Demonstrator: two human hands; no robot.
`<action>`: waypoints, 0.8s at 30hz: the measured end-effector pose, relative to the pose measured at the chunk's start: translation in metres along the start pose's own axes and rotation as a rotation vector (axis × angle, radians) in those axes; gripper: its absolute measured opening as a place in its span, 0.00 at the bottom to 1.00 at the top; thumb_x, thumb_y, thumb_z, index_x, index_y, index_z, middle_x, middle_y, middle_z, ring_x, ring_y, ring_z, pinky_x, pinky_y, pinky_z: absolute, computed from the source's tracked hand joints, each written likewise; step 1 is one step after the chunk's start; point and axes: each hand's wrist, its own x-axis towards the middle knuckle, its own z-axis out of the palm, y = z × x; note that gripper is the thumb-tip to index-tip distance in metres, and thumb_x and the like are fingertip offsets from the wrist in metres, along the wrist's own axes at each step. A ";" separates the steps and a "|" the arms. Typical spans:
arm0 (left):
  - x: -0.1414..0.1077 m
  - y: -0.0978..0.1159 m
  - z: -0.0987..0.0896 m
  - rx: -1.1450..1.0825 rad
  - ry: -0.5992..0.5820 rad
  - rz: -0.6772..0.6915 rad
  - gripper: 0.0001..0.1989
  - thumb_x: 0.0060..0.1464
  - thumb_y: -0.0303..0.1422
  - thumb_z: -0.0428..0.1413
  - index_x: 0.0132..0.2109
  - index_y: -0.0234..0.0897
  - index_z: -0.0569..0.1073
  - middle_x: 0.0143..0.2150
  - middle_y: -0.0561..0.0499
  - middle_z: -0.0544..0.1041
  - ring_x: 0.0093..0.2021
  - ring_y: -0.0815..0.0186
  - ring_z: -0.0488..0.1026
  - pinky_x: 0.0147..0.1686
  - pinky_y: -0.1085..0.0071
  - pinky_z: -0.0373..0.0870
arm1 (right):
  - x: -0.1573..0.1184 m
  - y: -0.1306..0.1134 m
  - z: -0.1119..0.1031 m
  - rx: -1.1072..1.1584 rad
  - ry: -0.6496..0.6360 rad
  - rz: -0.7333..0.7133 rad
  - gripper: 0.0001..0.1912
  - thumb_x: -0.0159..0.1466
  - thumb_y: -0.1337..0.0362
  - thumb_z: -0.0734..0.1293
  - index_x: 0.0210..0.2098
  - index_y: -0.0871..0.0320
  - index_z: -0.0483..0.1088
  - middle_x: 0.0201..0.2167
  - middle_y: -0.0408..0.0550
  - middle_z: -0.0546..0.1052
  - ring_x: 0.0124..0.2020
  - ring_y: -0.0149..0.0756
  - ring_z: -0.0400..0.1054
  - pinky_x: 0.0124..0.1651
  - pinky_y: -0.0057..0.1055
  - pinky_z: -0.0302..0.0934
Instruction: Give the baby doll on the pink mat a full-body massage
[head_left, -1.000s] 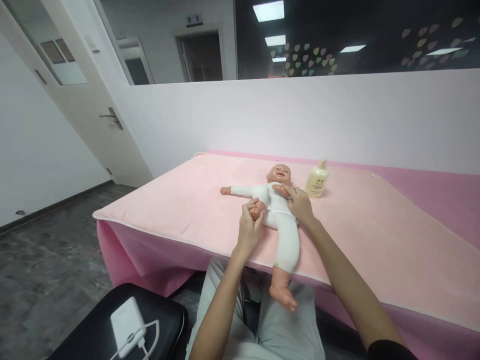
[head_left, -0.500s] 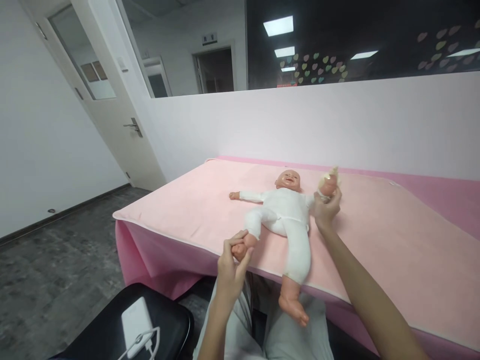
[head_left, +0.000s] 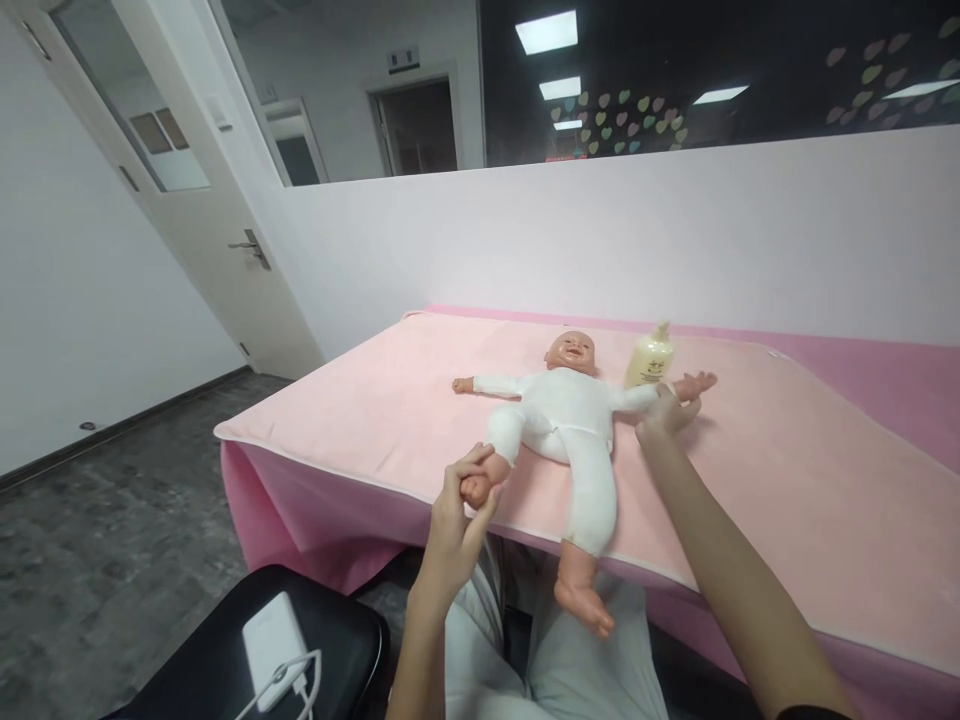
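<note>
A baby doll (head_left: 571, 415) with a white cloth body lies on its back on the pink-covered table (head_left: 360, 400), head toward the wall. My left hand (head_left: 457, 510) is closed around the doll's foot on the left side, holding that leg bent. The doll's other leg hangs over the table's front edge. On the right, my right hand (head_left: 666, 412) grips the doll's forearm near the wrist, and the arm is stretched out sideways. Just behind that arm stands a pale yellow pump bottle (head_left: 650, 358), its lower part hidden by the arm.
A black chair seat (head_left: 337, 630) at the lower left carries a white power bank (head_left: 274, 645) with a cable. My legs are under the table's front edge. A white wall (head_left: 675, 240) with a window above runs behind the table; a door (head_left: 187, 200) stands at the left.
My right hand has swung the doll's arm outward and down to the right, uncovering the pump bottle. My left hand keeps its hold on the foot. The view has shifted slightly.
</note>
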 end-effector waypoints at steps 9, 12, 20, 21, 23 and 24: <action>0.054 -0.009 0.054 -0.103 -0.122 0.097 0.08 0.60 0.32 0.52 0.45 0.39 0.62 0.61 0.38 0.66 0.64 0.59 0.62 0.61 0.57 0.59 | -0.050 -0.041 0.000 -0.141 -0.334 -0.467 0.34 0.56 0.65 0.61 0.63 0.56 0.60 0.59 0.51 0.68 0.58 0.42 0.63 0.59 0.41 0.57; 0.060 -0.016 0.078 -0.137 -0.255 0.098 0.07 0.59 0.29 0.50 0.45 0.38 0.61 0.63 0.38 0.64 0.66 0.59 0.59 0.63 0.56 0.55 | -0.046 -0.031 0.001 -0.318 -0.605 -0.554 0.31 0.54 0.68 0.60 0.57 0.57 0.68 0.53 0.52 0.73 0.53 0.44 0.67 0.56 0.42 0.60; 0.051 -0.014 0.087 -0.150 -0.160 0.067 0.06 0.60 0.30 0.51 0.44 0.38 0.61 0.63 0.38 0.64 0.66 0.59 0.59 0.64 0.56 0.54 | -0.039 -0.023 0.003 -0.405 -0.811 -0.628 0.31 0.52 0.70 0.59 0.55 0.57 0.69 0.49 0.53 0.75 0.50 0.45 0.68 0.54 0.45 0.60; 0.047 -0.009 0.081 -0.141 -0.140 0.059 0.07 0.60 0.31 0.51 0.44 0.38 0.61 0.63 0.38 0.64 0.65 0.59 0.60 0.63 0.57 0.55 | -0.040 -0.026 0.003 -0.347 -0.773 -0.578 0.29 0.52 0.68 0.60 0.54 0.57 0.69 0.49 0.53 0.75 0.50 0.44 0.68 0.55 0.44 0.60; 0.035 0.004 0.064 -0.107 -0.084 0.036 0.08 0.60 0.33 0.52 0.46 0.38 0.62 0.63 0.39 0.65 0.65 0.60 0.60 0.63 0.59 0.56 | -0.040 -0.032 0.004 -0.219 -0.649 -0.450 0.27 0.52 0.65 0.63 0.53 0.58 0.70 0.48 0.52 0.75 0.50 0.44 0.68 0.55 0.42 0.60; 0.028 0.012 0.053 -0.078 -0.053 0.019 0.10 0.60 0.34 0.52 0.48 0.39 0.63 0.62 0.40 0.65 0.65 0.60 0.61 0.62 0.60 0.58 | -0.039 -0.034 0.004 -0.160 -0.571 -0.378 0.27 0.51 0.64 0.65 0.52 0.58 0.69 0.48 0.52 0.75 0.49 0.43 0.68 0.55 0.42 0.60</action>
